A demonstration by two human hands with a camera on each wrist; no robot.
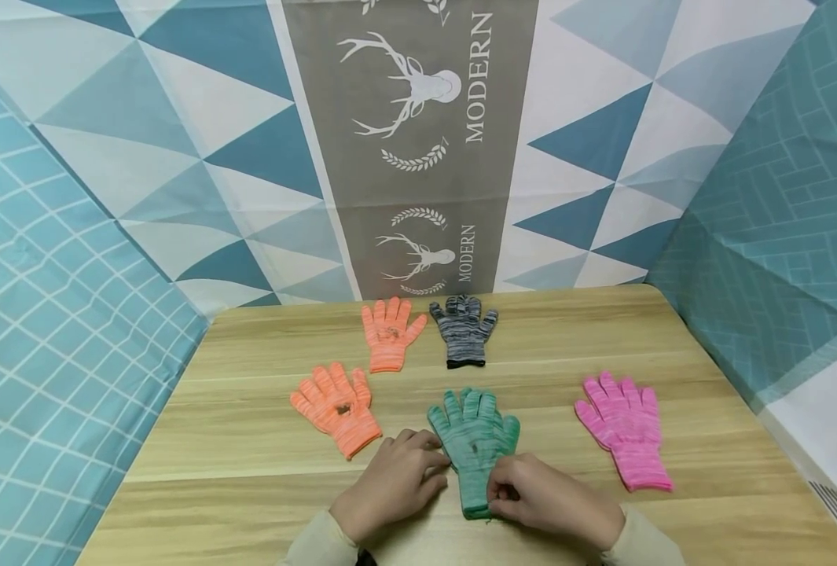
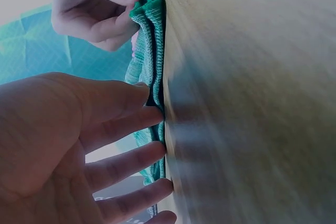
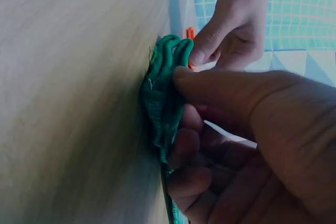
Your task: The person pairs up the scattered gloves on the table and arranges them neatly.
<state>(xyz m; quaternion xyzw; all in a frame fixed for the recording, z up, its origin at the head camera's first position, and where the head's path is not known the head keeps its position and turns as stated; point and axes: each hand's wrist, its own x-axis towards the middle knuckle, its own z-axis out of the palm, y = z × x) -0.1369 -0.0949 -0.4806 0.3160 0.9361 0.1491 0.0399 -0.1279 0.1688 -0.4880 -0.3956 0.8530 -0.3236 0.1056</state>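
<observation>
A green knitted glove point(image 1: 476, 440) lies on the table with its fingers pointing away and its cuff toward me. My right hand point(image 1: 541, 495) pinches the right side of the cuff between thumb and fingers. In the right wrist view the folded green cuff point(image 3: 168, 61) bunches up by the thumb tip. My left hand point(image 1: 397, 475) rests at the glove's left edge. Its fingers point(image 2: 126, 163) reach out fairly straight along that edge in the left wrist view, fingertips down at the tabletop. A dark mark shows on the glove's palm.
Two orange gloves point(image 1: 340, 409) lie to the left and far left-centre. A grey-and-black glove point(image 1: 464, 330) is near the table's back edge, and a pink glove point(image 1: 629, 432) lies to the right. Patterned cloth point(image 1: 418, 181) hangs behind the wooden table point(image 1: 234, 424).
</observation>
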